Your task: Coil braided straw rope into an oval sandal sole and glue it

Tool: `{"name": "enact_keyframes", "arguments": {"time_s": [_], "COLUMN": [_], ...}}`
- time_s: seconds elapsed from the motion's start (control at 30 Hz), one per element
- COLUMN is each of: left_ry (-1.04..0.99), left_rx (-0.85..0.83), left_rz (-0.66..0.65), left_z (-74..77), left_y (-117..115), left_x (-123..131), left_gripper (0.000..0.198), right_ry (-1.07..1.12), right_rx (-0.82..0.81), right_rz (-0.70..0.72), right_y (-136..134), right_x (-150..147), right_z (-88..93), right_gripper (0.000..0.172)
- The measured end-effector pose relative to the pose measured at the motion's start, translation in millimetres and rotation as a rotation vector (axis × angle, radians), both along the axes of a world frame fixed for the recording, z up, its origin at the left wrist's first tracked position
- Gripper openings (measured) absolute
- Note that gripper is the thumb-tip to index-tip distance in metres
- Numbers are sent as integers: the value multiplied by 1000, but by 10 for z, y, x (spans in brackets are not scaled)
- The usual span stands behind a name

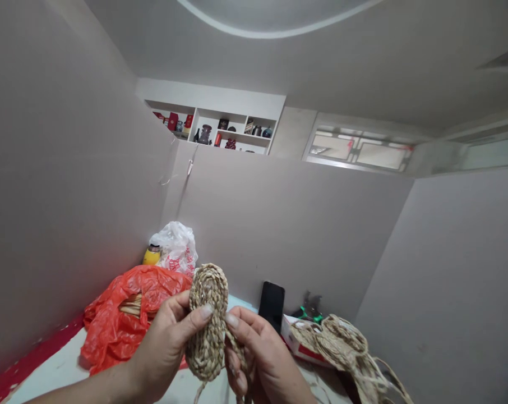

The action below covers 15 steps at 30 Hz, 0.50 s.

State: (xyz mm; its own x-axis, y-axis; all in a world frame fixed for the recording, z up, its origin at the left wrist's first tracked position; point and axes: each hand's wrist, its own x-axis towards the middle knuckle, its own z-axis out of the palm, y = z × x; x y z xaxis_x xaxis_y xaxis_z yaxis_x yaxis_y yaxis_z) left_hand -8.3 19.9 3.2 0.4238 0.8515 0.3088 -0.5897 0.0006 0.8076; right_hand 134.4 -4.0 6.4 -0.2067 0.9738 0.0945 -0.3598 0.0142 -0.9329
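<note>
An oval coil of braided straw cord (207, 350) stands upright between my two hands above the table. My left hand (174, 331) grips its left side, with the thumb pressed on the front face and the fingers behind. At the coil's right edge, my right hand (262, 348) pinches the loose braid (236, 348) that runs on from the coil and hangs down past the palm. A thin strand end dangles under the coil. The fingertips behind the coil are hidden.
On the left lies a red plastic bag (111, 314) with straw material inside. Behind it are a white plastic bag (180, 241) and a yellow jar (152, 255). A black phone (272, 303) leans at the partition. Green-handled pliers (308, 315) and braided straw pieces (342, 342) lie right.
</note>
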Motion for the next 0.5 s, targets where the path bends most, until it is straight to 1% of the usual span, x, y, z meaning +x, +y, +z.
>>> {"name": "enact_keyframes", "arguments": {"time_s": [0.13,0.3,0.4,0.5], "left_ry": [2,9,-3,-13], "left_rx": [-10,-22,-37,-55], "left_rz": [9,16,14,37], "left_z": [-4,-32,-53,-65], "left_y": [8,12,15,14], "left_x": [8,15,20,37], "left_gripper": [18,18,17,18], "right_ry": [4,-68,-105,-95], "right_rx": [-7,29,63,111], "right_rz": [6,4,-100,-199], "right_y": [-9,1,4,18], "right_x": [3,-11,-19,-29], "right_z": [-1,-45,-77,-120], "right_gripper": [37,35,35,34]}}
